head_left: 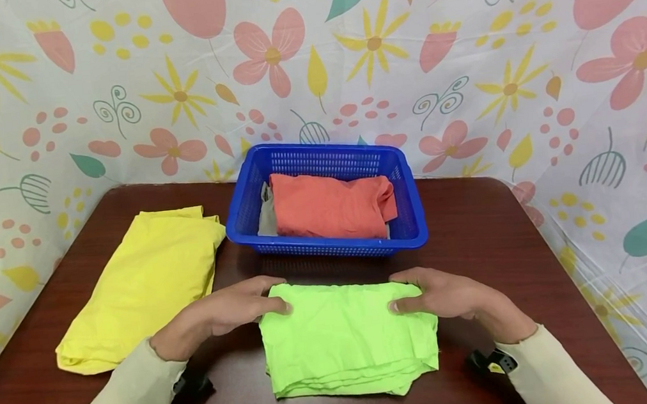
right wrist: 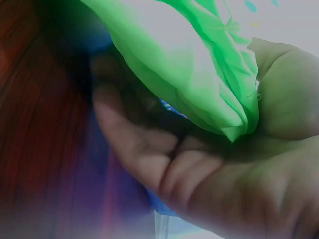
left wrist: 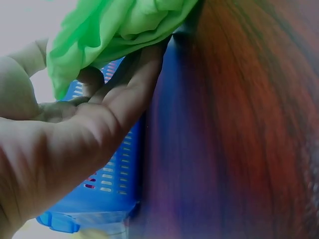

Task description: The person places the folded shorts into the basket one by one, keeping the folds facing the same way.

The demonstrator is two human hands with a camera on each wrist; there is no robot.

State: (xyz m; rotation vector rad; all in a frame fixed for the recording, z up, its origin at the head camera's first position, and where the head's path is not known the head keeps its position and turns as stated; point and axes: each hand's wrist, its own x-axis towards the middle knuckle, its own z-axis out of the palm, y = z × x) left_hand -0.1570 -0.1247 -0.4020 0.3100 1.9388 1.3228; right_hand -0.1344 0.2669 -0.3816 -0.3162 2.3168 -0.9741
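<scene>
A folded lime-green cloth (head_left: pixel 349 337), probably a garment, is held between both hands at the front middle of the table. My left hand (head_left: pixel 235 309) grips its far left corner, thumb on top and fingers beneath. At the far right corner my right hand (head_left: pixel 443 291) holds it the same way. In the left wrist view the green cloth (left wrist: pixel 114 30) lies over the fingers, above the tabletop. The right wrist view shows the folded green edge (right wrist: pixel 199 89) between thumb and fingers; some fingertips are hidden under it.
Just beyond the cloth stands a blue perforated basket (head_left: pixel 327 248) holding a folded coral-red cloth (head_left: pixel 330 208) over a grey one (head_left: pixel 267 216). A folded yellow cloth (head_left: pixel 146 285) lies at the left of the dark wooden table (head_left: pixel 488 232). A flower-patterned sheet (head_left: pixel 346 65) hangs behind.
</scene>
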